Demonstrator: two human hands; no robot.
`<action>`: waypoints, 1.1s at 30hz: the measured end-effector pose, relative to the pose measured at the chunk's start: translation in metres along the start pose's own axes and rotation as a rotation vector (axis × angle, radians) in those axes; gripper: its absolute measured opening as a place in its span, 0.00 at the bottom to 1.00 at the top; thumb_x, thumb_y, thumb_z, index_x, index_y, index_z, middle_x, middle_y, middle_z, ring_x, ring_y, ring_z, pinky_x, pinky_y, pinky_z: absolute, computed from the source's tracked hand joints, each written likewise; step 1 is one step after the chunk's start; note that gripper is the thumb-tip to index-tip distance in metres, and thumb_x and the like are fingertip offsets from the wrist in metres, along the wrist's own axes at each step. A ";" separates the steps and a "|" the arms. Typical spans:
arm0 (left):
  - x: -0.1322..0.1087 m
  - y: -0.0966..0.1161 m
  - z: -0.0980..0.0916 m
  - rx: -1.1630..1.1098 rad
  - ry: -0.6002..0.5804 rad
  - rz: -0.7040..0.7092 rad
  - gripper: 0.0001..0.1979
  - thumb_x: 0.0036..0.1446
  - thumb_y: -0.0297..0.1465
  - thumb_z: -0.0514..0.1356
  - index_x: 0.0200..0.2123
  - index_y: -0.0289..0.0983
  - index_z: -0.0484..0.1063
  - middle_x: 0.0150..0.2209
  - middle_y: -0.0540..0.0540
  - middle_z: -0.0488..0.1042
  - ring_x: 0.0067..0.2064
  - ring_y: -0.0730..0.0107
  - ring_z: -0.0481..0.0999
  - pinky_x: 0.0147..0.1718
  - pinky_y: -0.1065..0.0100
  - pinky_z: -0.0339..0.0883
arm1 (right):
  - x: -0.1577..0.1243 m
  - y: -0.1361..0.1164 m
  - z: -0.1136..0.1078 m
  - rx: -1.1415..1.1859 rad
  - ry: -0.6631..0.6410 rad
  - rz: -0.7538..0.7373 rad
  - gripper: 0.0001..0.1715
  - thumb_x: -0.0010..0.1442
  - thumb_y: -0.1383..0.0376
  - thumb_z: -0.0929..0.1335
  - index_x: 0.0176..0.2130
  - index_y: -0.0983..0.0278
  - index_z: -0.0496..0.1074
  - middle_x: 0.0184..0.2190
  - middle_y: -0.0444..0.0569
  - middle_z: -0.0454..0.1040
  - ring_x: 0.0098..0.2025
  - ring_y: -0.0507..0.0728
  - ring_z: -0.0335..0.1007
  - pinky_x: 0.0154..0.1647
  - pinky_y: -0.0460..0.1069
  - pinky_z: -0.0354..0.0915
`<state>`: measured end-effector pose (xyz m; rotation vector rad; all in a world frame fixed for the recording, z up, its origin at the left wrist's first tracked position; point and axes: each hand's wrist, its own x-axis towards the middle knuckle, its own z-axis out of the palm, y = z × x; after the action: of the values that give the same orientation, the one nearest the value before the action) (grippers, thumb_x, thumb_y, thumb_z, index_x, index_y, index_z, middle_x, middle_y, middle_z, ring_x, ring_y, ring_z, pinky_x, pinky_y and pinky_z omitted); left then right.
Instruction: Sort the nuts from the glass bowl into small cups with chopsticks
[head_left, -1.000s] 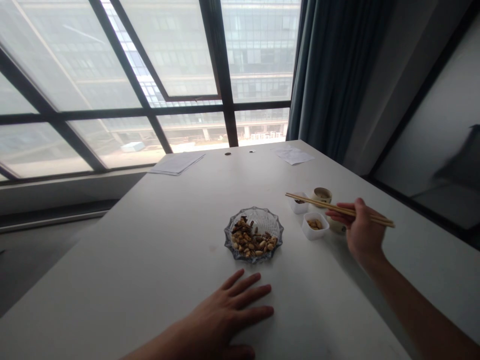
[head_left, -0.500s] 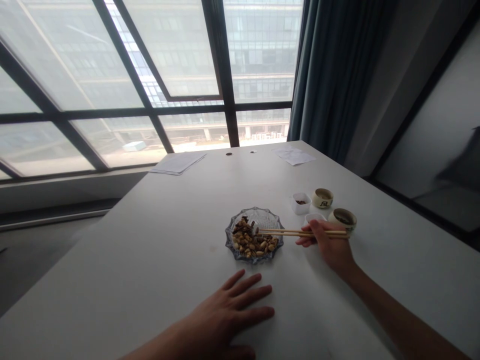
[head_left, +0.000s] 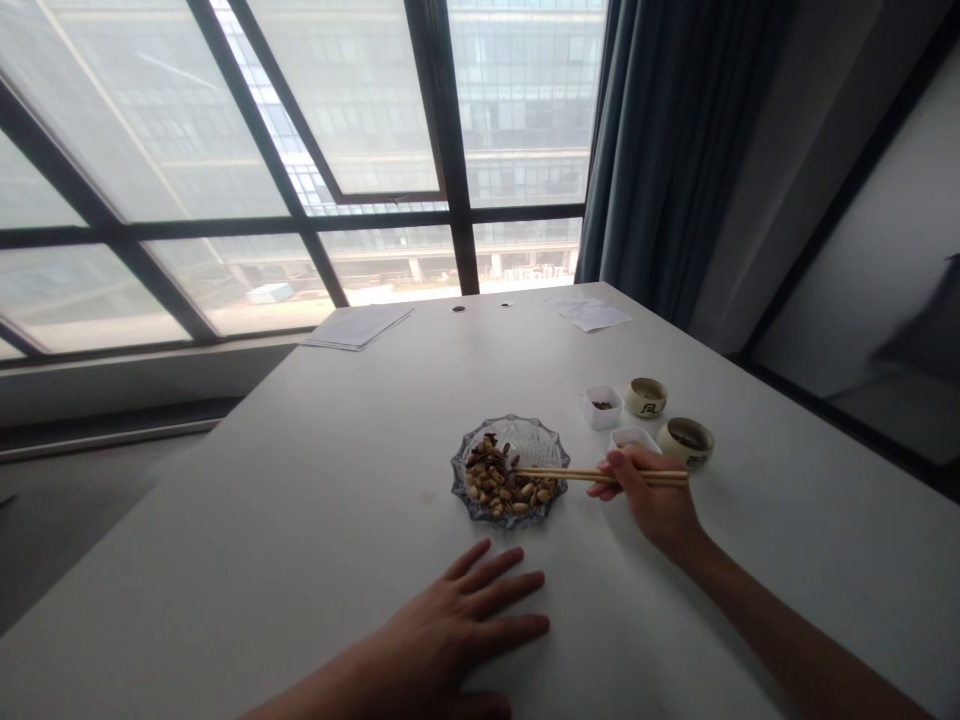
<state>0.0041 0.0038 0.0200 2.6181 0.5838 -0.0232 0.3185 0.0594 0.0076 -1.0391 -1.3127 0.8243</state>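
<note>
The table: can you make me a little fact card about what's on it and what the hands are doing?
Right hand: holding chopsticks
Chopstick tips: inside the glass bowl
Left hand: fingers spread, palm down, nearer than the bowl
Bowl contents: mixed nuts and seeds
Plastic tubs: far tub, dark bits inside; near tub, partly hidden by the right hand
Cups: far cup, near cup
Papers: left stack, right sheets
Table: white

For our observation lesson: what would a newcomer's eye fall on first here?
Probably the bright, dark-framed glass windows beyond the long white table, beside a blue fabric curtain. Then the round, scalloped clear glass bowl of brown nuts on the table; thin wooden chopsticks in the right hand extend over it.
</note>
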 end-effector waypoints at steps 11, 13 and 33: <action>0.000 0.001 -0.001 -0.003 -0.009 -0.008 0.38 0.66 0.44 0.65 0.75 0.53 0.56 0.77 0.50 0.50 0.77 0.43 0.47 0.73 0.39 0.33 | 0.000 -0.006 0.006 0.054 0.087 0.003 0.30 0.61 0.41 0.73 0.27 0.64 0.77 0.20 0.52 0.80 0.20 0.59 0.81 0.20 0.48 0.77; 0.000 0.001 -0.001 -0.004 -0.011 -0.009 0.38 0.66 0.45 0.65 0.75 0.53 0.56 0.77 0.50 0.50 0.77 0.42 0.47 0.73 0.39 0.33 | -0.001 -0.004 0.006 0.051 0.097 0.020 0.31 0.61 0.40 0.73 0.28 0.64 0.78 0.20 0.52 0.80 0.20 0.60 0.81 0.21 0.49 0.77; 0.000 0.002 -0.003 -0.019 -0.036 -0.021 0.38 0.67 0.43 0.65 0.75 0.52 0.56 0.77 0.50 0.49 0.77 0.41 0.46 0.73 0.38 0.32 | 0.037 -0.013 -0.058 -0.016 0.628 -0.103 0.30 0.68 0.44 0.69 0.29 0.66 0.77 0.20 0.53 0.79 0.19 0.58 0.77 0.23 0.50 0.75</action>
<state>0.0051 0.0031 0.0236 2.5873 0.5957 -0.0706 0.3787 0.0812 0.0353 -1.1138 -0.8258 0.3588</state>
